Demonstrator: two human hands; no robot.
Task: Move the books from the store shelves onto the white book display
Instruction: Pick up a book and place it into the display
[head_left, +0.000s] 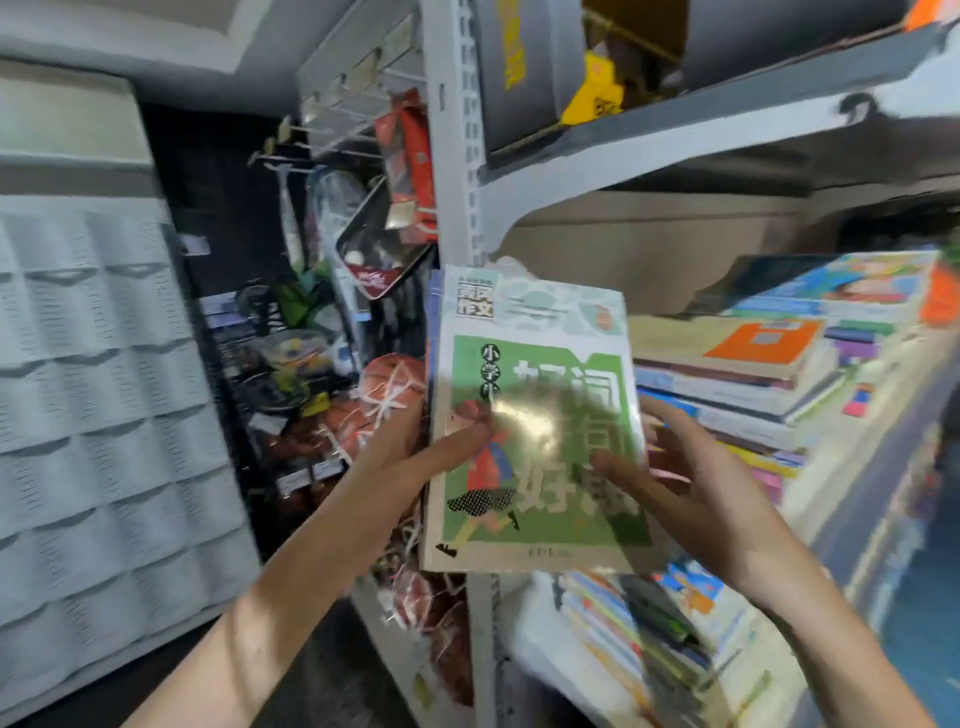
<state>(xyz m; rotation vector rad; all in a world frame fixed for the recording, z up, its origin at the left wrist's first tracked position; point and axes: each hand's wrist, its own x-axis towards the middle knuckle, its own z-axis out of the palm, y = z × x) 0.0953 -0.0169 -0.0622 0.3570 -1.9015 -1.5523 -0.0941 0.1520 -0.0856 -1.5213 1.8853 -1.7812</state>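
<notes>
Head view: one green book (535, 426), with perhaps more behind it, is held upright between the store shelves (727, 135) and the white display (104, 364) at left. The left hand (415, 457) pinches its edge; the right hand (675, 467) rests open-fingered against it. The glossy cover could slip from so light a hold. Two book piles (769, 364) remain.

You are standing in a small shop: metal store shelves (649, 150) stacked with piles of books (737, 364), netted basketballs (389, 384) and packaged goods on display hooks (332, 140).
</notes>
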